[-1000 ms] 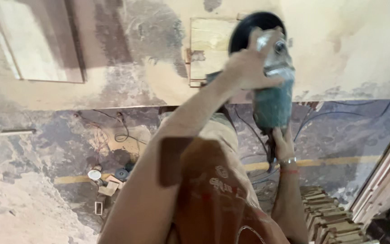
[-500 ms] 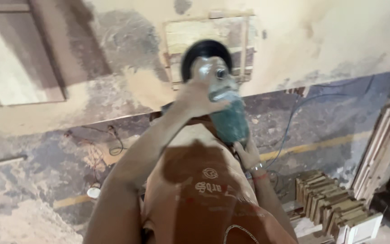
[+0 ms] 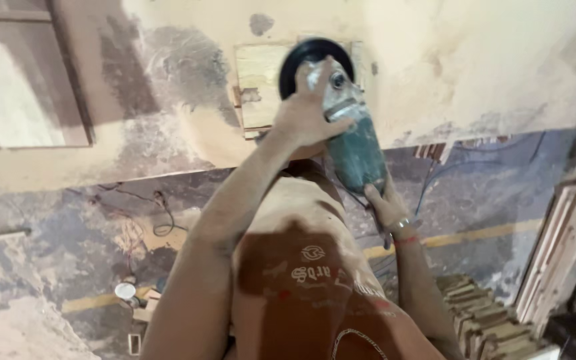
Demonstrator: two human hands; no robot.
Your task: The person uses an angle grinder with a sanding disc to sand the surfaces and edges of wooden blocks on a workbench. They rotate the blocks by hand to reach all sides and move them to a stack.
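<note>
Your dusty board point(image 3: 168, 113) carries a pale wood block point(image 3: 261, 87); the angle grinder point(image 3: 348, 127) sits on that block, disc down. It looks heavy and dust-slick. Your left hand point(image 3: 305, 113) is wrapped tight over its head, your right hand point(image 3: 385, 203) closed around the tail below.

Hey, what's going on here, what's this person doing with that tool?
A person is working an angle grinder with both hands. The left hand grips the head near the black disc, which sits against a small pale wooden panel on a dusty work surface. The right hand holds the green body's rear end. Beyond, on the floor, lie cables and stacked wood pieces.
</note>
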